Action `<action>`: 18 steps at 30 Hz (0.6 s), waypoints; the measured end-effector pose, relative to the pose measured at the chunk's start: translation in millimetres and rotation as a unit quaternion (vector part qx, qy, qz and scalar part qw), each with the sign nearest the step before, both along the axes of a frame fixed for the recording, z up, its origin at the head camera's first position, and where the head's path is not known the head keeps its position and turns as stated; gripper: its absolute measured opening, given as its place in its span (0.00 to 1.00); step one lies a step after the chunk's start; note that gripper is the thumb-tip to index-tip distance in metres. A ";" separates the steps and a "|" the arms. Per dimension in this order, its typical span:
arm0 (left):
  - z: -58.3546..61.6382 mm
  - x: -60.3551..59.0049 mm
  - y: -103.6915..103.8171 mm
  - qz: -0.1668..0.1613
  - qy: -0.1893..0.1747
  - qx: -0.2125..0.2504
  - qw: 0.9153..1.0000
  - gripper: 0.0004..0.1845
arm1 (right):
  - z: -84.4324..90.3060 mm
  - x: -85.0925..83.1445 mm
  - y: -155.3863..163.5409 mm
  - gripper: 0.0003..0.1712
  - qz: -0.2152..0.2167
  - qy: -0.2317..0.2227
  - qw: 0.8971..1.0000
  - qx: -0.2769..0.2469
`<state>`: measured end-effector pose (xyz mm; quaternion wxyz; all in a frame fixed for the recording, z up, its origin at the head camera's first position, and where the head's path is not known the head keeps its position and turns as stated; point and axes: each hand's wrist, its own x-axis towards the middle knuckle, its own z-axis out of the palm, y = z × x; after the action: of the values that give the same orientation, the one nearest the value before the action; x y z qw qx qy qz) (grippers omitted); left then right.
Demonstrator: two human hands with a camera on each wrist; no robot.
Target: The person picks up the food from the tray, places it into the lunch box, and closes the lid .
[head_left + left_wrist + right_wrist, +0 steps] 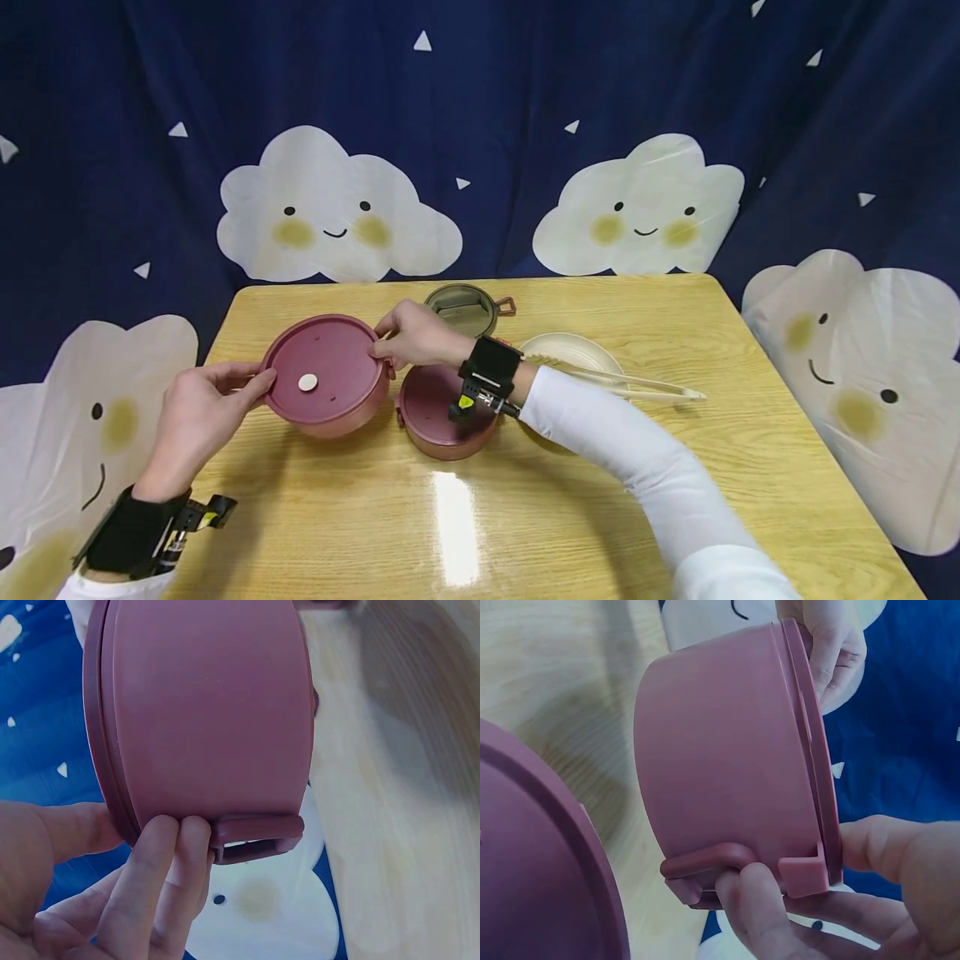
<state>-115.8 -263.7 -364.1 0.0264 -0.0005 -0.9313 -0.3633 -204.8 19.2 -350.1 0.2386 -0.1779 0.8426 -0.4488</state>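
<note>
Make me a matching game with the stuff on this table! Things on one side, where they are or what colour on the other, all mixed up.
Things:
1. lidded red container
2. green lid
3. tongs
4. cream plate

Descriptions:
A. lying across the plate, reaching right
B. held between the left hand and the right hand
C. farthest back on the table, with a small brown tab
D. pale and round, behind the right forearm

Pairs: 1-B, 2-C, 3-A, 4-D
</note>
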 end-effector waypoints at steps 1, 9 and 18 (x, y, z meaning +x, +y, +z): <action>2.3 -0.3 2.8 -0.002 0.001 0.001 1.000 0.24 | 2.2 0.7 3.5 0.14 -0.003 0.000 1.000 0.000; 17.9 -2.1 27.5 -0.041 0.026 0.032 0.998 0.19 | 13.7 7.2 38.8 0.17 -0.031 -0.015 0.999 -0.033; 24.7 -7.9 58.9 -0.070 0.017 0.048 0.996 0.19 | 18.4 16.6 79.8 0.16 -0.043 0.001 0.998 -0.039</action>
<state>-123.7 -204.7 -339.4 0.0167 -0.0710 -0.9098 -0.4085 -188.2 99.0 -331.6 0.2110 -0.1510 0.8317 -0.4908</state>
